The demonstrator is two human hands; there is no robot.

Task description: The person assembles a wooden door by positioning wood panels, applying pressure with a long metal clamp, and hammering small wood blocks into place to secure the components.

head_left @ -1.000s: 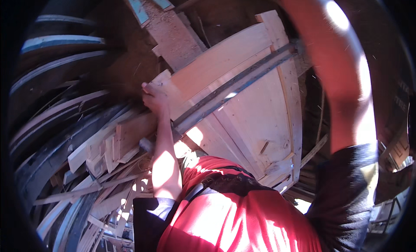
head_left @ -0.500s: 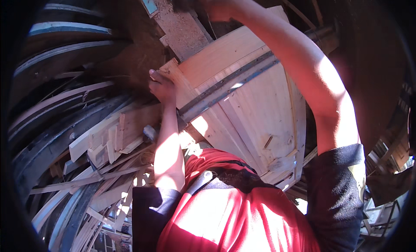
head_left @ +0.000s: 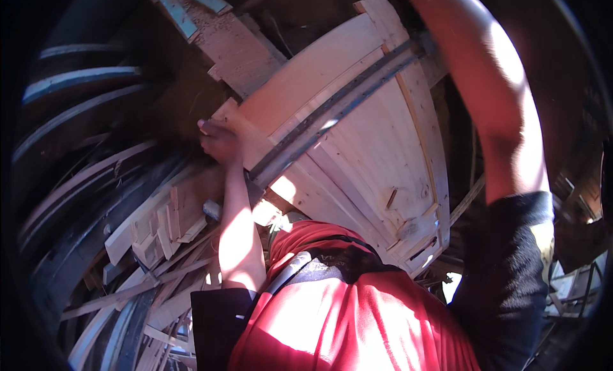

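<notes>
From my remote seat, reading left to right: curved dark strips and a heap of pale wood offcuts (head_left: 159,224) lie out beyond my left forearm, lower than the left hand (head_left: 220,141). That hand is closed against the near left corner of the big pale wooden panel (head_left: 383,147), fingers curled over its edge where a narrow board end juts out; I judge it a grip on the panel edge, though the shadow there hides the fingertips. The panel spreads up and to the right from that hand, fanning out between my two arms, and a dark metal bar (head_left: 332,115) lies across it on a diagonal, its low end just beside my left hand and its high end climbing toward my raised right arm. A rough chipboard piece (head_left: 223,42) with a light blue edge sits above the left hand, beyond the panel. My right arm, in a black sleeve, reaches up along the panel's right side and runs out of the top of the picture; the right hand itself is out of view, so I cannot tell what it holds. The left hand is the nearer one to the bar's low end.
</notes>
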